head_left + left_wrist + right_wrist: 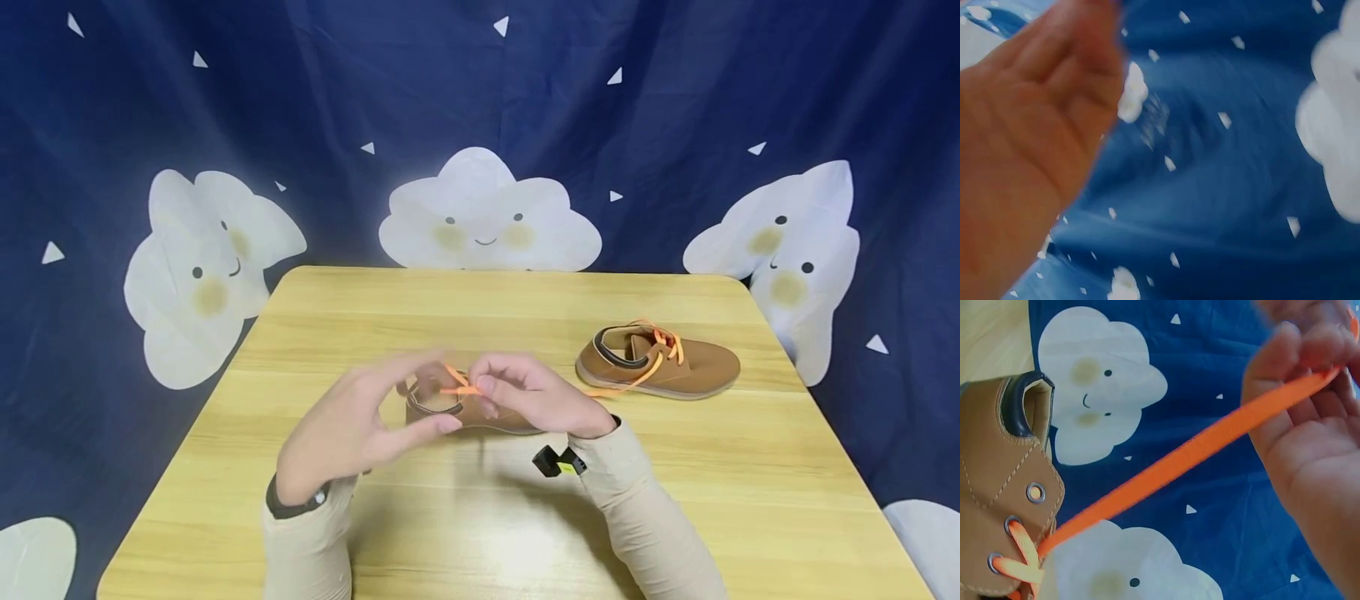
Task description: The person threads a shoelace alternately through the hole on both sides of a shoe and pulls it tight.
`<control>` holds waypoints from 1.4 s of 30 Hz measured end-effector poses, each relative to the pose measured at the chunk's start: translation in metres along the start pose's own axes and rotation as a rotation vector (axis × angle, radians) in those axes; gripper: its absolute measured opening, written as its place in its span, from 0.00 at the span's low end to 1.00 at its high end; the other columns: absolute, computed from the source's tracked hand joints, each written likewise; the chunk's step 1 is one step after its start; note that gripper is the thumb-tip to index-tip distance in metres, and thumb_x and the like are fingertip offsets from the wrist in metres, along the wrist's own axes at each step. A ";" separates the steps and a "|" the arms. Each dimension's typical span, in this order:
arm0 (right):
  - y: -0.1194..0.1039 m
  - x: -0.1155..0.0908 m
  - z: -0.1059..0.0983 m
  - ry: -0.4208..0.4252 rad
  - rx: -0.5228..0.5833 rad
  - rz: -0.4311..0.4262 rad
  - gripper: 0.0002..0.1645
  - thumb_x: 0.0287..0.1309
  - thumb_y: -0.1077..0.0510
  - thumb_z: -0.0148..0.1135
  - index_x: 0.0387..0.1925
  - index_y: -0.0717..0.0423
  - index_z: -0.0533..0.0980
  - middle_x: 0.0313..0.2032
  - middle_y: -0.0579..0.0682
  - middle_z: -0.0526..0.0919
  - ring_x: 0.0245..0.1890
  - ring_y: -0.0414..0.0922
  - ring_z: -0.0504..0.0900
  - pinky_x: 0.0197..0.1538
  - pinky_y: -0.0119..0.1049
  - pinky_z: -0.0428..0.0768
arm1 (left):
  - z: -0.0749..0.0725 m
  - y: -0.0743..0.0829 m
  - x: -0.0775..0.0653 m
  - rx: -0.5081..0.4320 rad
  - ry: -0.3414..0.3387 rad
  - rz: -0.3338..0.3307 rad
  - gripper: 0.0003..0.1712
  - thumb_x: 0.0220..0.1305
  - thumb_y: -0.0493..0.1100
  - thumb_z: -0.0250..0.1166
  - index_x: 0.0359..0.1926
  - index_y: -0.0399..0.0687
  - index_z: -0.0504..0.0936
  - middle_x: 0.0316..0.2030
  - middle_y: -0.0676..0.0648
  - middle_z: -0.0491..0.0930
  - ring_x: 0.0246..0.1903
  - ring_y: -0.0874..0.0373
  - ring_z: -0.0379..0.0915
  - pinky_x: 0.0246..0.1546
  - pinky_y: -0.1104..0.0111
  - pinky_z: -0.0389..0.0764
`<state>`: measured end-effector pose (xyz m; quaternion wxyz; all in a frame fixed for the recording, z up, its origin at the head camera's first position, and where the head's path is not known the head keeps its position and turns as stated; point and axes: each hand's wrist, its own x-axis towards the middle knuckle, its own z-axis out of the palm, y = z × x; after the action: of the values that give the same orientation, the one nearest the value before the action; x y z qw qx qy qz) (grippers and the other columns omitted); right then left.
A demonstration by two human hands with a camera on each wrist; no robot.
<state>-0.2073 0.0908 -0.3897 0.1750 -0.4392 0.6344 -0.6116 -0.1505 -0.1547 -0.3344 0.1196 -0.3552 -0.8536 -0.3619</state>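
Observation:
A brown shoe (997, 469) sits on the table behind my hands, partly hidden by them in the head view. Its orange lace (1166, 462) runs taut from the eyelets up to my right hand (525, 390), which pinches it between thumb and fingers. Beside it, my left hand (360, 417) is spread, thumb apart from the fingers, and blurred; no lace shows in its grasp. In the left wrist view only part of that palm (1035, 119) appears. One upper eyelet (1035, 492) of the shoe has no lace through it.
Another brown shoe (697, 367) with orange laces stands at the right on the wooden table (300, 317), its toe to the right. One lace end trails left over the tabletop. A blue curtain (525, 92) with clouds hangs behind the table.

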 end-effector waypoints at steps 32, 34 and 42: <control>0.005 0.004 0.016 0.100 0.264 0.002 0.20 0.80 0.45 0.47 0.38 0.57 0.69 0.23 0.44 0.62 0.24 0.42 0.63 0.35 0.29 0.70 | 0.077 -0.094 0.028 0.219 -0.488 -0.590 0.31 0.42 0.53 0.86 0.51 0.60 0.86 0.43 0.54 0.83 0.35 0.57 0.74 0.37 0.63 0.79; 0.004 0.003 0.011 0.118 0.280 -0.009 0.16 0.80 0.45 0.48 0.41 0.51 0.72 0.23 0.42 0.63 0.24 0.42 0.62 0.35 0.29 0.69 | 0.077 -0.091 0.028 0.235 -0.484 -0.595 0.38 0.43 0.54 0.86 0.57 0.58 0.83 0.49 0.52 0.83 0.42 0.56 0.77 0.43 0.58 0.82; -0.003 -0.008 -0.014 0.319 0.183 0.004 0.11 0.76 0.57 0.55 0.44 0.39 0.82 0.22 0.37 0.69 0.23 0.36 0.66 0.32 0.27 0.70 | 0.076 -0.078 0.032 0.260 -0.396 -0.425 0.42 0.49 0.57 0.83 0.61 0.43 0.80 0.53 0.47 0.77 0.50 0.53 0.73 0.55 0.60 0.80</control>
<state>-0.2125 0.1062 -0.3862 0.1127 -0.3174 0.5967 -0.7284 -0.2238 -0.1229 -0.4152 -0.0827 -0.2143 -0.9544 -0.1906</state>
